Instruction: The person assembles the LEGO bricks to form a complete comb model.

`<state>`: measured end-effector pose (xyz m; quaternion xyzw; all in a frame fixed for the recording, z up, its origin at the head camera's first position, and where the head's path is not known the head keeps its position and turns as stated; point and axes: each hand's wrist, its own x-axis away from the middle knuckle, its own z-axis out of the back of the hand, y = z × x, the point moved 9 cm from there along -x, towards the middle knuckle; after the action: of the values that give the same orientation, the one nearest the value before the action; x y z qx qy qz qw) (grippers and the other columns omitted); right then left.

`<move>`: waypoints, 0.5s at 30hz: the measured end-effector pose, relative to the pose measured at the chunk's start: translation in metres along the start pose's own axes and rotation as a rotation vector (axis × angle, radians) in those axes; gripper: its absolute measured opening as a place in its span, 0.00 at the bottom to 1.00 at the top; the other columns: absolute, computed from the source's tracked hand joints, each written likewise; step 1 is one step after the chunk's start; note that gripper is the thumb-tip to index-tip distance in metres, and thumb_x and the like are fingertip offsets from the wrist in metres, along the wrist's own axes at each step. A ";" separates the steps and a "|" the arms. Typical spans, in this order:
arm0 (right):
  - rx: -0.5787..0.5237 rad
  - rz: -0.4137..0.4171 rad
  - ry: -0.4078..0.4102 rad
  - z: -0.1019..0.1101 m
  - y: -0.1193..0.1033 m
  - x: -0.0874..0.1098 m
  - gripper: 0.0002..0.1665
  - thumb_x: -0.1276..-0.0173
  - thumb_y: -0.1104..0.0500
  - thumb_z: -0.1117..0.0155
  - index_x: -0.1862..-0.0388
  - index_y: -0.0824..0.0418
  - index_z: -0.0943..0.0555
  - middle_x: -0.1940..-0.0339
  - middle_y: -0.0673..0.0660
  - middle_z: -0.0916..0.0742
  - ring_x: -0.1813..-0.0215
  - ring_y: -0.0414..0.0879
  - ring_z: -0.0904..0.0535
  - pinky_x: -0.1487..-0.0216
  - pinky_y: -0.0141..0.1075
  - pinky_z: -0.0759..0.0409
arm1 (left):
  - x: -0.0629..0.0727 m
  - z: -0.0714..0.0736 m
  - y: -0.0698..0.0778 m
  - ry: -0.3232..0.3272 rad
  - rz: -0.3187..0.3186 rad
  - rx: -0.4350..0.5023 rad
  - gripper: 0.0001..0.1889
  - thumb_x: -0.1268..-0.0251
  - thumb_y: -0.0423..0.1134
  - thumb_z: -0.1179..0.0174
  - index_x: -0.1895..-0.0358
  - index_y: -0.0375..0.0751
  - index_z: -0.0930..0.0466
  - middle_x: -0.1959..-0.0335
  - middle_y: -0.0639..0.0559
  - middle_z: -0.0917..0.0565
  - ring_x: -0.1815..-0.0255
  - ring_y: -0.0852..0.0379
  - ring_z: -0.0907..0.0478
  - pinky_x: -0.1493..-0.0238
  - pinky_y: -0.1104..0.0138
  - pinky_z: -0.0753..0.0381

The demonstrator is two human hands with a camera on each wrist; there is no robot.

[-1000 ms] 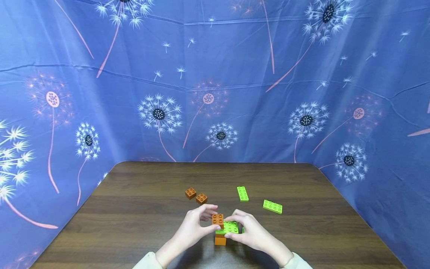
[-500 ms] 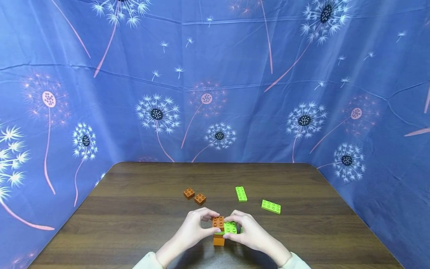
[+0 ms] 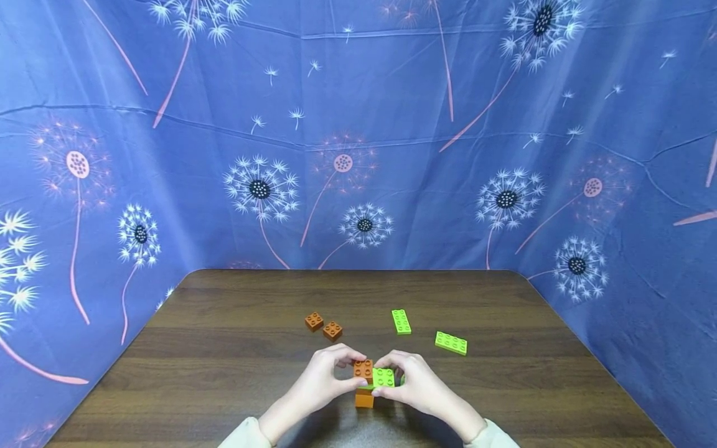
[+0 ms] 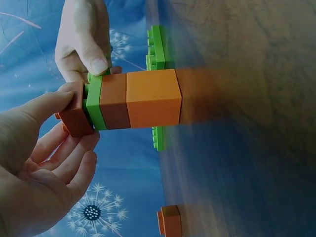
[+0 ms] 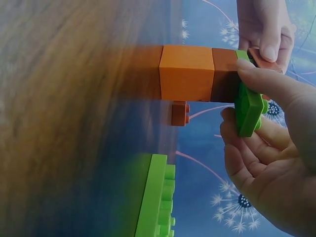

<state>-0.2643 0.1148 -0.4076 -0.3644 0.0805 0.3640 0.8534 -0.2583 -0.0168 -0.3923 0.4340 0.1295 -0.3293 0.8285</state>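
In the head view my left hand [image 3: 320,377] pinches a brown 2x2 toy brick [image 3: 363,368] between thumb and fingers. That brick sits over the left end of a lime-green studded plate [image 3: 384,377]; in the left wrist view it tilts, with a narrow gap along one side. My right hand [image 3: 417,381] grips the plate, thumb at its near edge and fingers at the far one. Under the plate comes another brown brick [image 4: 114,101], then an orange block [image 4: 154,98] at the base of the stack, standing on the table. The plate's right end overhangs the stack.
Two loose brown bricks [image 3: 333,330] lie on the wooden table [image 3: 224,348], beyond my left hand. Farther right are two lime-green plates, one lengthwise [image 3: 401,322] and one slanted [image 3: 450,343]. A blue dandelion-print cloth [image 3: 437,137] hangs behind the table.
The brown brick in my left hand has shifted slightly right relative to the green plate and now covers its left studs. My right hand keeps its grip. The head view has drifted a little.
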 end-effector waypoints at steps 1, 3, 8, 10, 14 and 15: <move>-0.007 0.009 0.005 0.000 0.000 0.000 0.19 0.47 0.50 0.27 0.60 0.57 0.18 0.66 0.47 0.15 0.68 0.30 0.28 0.69 0.28 0.22 | -0.001 0.000 0.000 -0.003 -0.002 -0.002 0.15 0.50 0.40 0.30 0.58 0.42 0.18 0.63 0.55 0.16 0.62 0.62 0.20 0.60 0.70 0.18; -0.019 0.022 0.011 0.000 -0.001 0.000 0.18 0.47 0.51 0.27 0.59 0.57 0.18 0.66 0.46 0.15 0.68 0.31 0.27 0.69 0.28 0.22 | -0.001 -0.001 0.001 -0.008 -0.005 -0.004 0.15 0.49 0.40 0.30 0.58 0.41 0.18 0.63 0.55 0.16 0.62 0.62 0.20 0.60 0.70 0.19; -0.045 -0.019 0.017 0.000 0.002 0.001 0.20 0.48 0.50 0.27 0.58 0.58 0.18 0.65 0.48 0.14 0.68 0.31 0.26 0.69 0.29 0.21 | -0.002 -0.003 0.000 -0.016 0.014 -0.006 0.15 0.50 0.40 0.30 0.58 0.41 0.18 0.63 0.55 0.16 0.62 0.63 0.20 0.59 0.70 0.19; -0.052 -0.052 0.019 0.000 0.004 0.002 0.21 0.48 0.50 0.27 0.58 0.58 0.18 0.64 0.49 0.13 0.68 0.31 0.25 0.69 0.29 0.21 | -0.002 -0.003 -0.001 -0.018 0.023 -0.006 0.15 0.50 0.39 0.30 0.57 0.41 0.18 0.62 0.55 0.16 0.62 0.64 0.20 0.59 0.70 0.19; -0.060 -0.094 0.024 -0.001 0.008 0.003 0.21 0.49 0.49 0.26 0.58 0.58 0.18 0.64 0.50 0.13 0.69 0.31 0.25 0.69 0.28 0.21 | -0.002 -0.003 -0.001 -0.019 0.031 -0.005 0.15 0.50 0.39 0.30 0.57 0.42 0.18 0.62 0.57 0.16 0.61 0.66 0.21 0.58 0.69 0.19; -0.057 -0.093 0.024 -0.001 0.008 0.003 0.21 0.48 0.48 0.27 0.58 0.58 0.18 0.65 0.49 0.13 0.69 0.31 0.25 0.69 0.28 0.22 | -0.002 -0.004 -0.001 -0.020 0.032 -0.005 0.16 0.50 0.39 0.30 0.57 0.43 0.18 0.62 0.57 0.17 0.61 0.67 0.21 0.58 0.69 0.19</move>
<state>-0.2671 0.1198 -0.4139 -0.3963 0.0633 0.3215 0.8577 -0.2607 -0.0135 -0.3941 0.4306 0.1153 -0.3199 0.8361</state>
